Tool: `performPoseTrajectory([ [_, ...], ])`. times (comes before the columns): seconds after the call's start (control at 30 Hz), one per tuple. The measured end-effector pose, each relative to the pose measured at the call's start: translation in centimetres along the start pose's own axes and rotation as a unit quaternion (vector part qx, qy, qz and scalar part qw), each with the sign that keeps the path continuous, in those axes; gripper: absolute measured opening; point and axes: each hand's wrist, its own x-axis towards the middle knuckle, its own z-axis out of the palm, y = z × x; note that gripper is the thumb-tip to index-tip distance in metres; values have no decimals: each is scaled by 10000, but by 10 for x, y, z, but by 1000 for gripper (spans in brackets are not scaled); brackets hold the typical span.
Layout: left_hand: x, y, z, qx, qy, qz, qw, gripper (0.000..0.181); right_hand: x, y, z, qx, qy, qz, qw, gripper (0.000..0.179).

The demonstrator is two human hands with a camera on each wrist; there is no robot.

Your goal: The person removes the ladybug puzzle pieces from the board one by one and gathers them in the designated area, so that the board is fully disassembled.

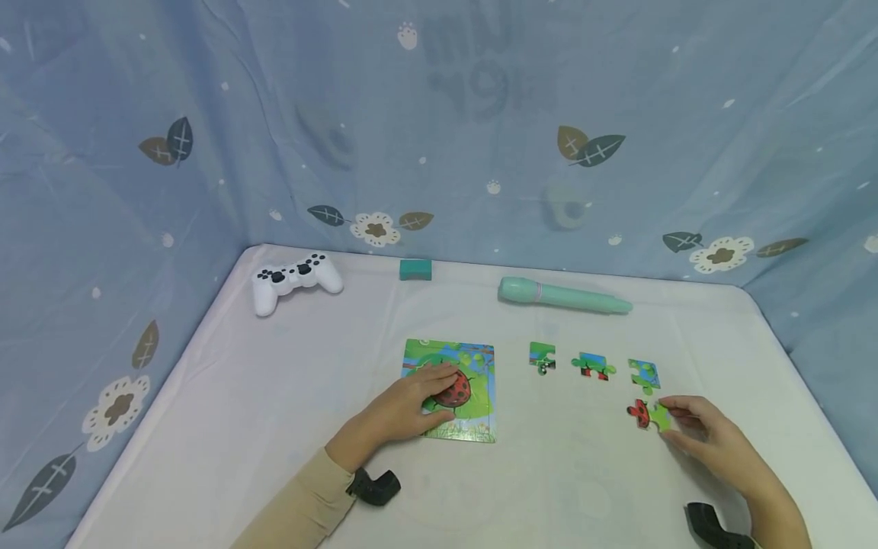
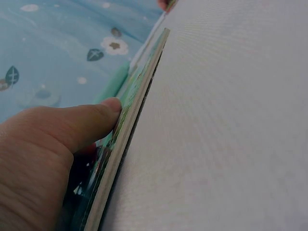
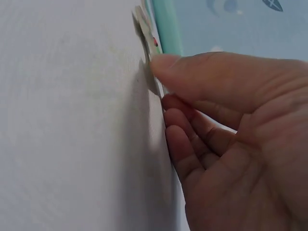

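Note:
On the white table lies a square jigsaw puzzle (image 1: 473, 423) with a ladybug picture. My left hand (image 1: 405, 408) rests on its left part, fingers extended over the ladybug, thumb apart from them. In the left wrist view, the thumb lies on the board near its edge (image 2: 127, 139). At the right, my right hand (image 1: 709, 438) pinches a red and green jigsaw piece (image 1: 660, 416) between thumb and fingers. The right wrist view shows this piece (image 3: 148, 33) edge-on, close to the tabletop. Above it lie three loose pieces: one (image 1: 542, 354), a second (image 1: 594, 364) and a third (image 1: 645, 374).
A white game controller (image 1: 295, 280) sits at the back left. Behind the puzzle is a small teal block (image 1: 415, 269). A mint-green microphone-shaped thing (image 1: 565, 296) lies along the back. Blue patterned cloth (image 1: 453, 114) hangs behind and beside the table (image 1: 274, 427).

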Motion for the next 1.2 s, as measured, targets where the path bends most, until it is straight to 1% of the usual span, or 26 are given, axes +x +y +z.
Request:
performPoseTrajectory([
  [0.13, 0, 0, 0, 35, -1, -13, 10000, 62, 0, 4, 2, 200, 82, -361, 9991, 44],
  [0.3, -1, -1, 0, 21, 11, -39, 10000, 63, 0, 6, 5, 185, 199, -477, 9985, 45],
  [0.43, -1, -2, 0, -4, 26, -25, 10000, 62, -1, 6, 6, 181, 199, -379, 9989, 46],
  [0.57, -1, -2, 1, -16, -12, -68, 10000, 64, -2, 4, 5, 253, 154, -136, 9995, 47],
  [0.7, -1, -1, 2, 13, 28, -31, 10000, 64, -3, 1, 1, 362, 142, 78, 9992, 51],
  [0.93, -1, -1, 5, -3, 91, -42, 10000, 65, -1, -7, -4, 425, 215, 47, 9989, 54],
  [1.03, -1, -1, 5, -27, 78, -52, 10000, 65, 2, -13, -4, 433, 217, -84, 9988, 54],
  [1.2, -2, -1, 4, -101, 112, -92, 9998, 66, 9, -30, -1, 569, 177, -597, 9964, 54],
])
